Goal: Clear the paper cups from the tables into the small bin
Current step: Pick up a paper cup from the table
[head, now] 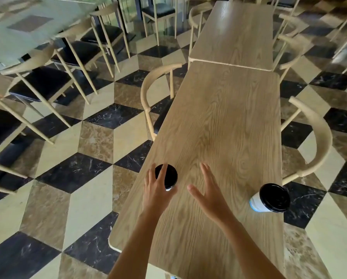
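Left hand [158, 188] over black-lidded cup [168, 176], label unreadable

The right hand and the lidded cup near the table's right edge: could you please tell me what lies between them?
Only bare wooden table lies between the right hand and the cup, in the head view.

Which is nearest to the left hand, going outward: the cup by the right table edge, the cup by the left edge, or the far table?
From the left hand:
1. Left-edge cup, under its fingers.
2. Right-edge cup, across the near table.
3. Far table, straight ahead.
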Available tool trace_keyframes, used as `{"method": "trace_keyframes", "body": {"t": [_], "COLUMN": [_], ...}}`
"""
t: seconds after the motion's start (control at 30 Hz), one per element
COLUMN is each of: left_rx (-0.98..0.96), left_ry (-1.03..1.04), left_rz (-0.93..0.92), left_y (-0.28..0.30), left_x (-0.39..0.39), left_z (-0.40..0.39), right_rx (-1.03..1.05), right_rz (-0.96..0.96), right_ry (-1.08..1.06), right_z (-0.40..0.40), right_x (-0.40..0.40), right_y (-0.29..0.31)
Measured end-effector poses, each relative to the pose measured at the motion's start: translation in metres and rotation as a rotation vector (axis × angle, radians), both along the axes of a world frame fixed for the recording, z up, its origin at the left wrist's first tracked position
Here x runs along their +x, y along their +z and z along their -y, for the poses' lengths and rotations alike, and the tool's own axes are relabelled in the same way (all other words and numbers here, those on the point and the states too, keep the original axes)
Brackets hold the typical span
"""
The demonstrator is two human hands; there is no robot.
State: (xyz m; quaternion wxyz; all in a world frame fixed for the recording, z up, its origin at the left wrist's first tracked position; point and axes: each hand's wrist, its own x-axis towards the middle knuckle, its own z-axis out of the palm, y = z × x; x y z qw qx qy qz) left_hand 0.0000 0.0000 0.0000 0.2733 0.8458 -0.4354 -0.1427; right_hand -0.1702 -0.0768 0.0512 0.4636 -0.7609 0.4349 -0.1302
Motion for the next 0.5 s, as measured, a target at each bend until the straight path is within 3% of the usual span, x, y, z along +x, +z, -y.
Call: {"method": "trace_keyframes", "body": {"t": [0.5], "left_rx": [-0.056], "left_ry": [0.039], "left_rz": [-0.056], "left_y": [0.009], "left_x": [0.003], "left_z": [0.001], "right_rx": [0.020], "right_rz": [-0.023], "right_ry": [-0.020], "right_z": [-0.001], "right_x": [0.003], "right_y": [-0.001]}}
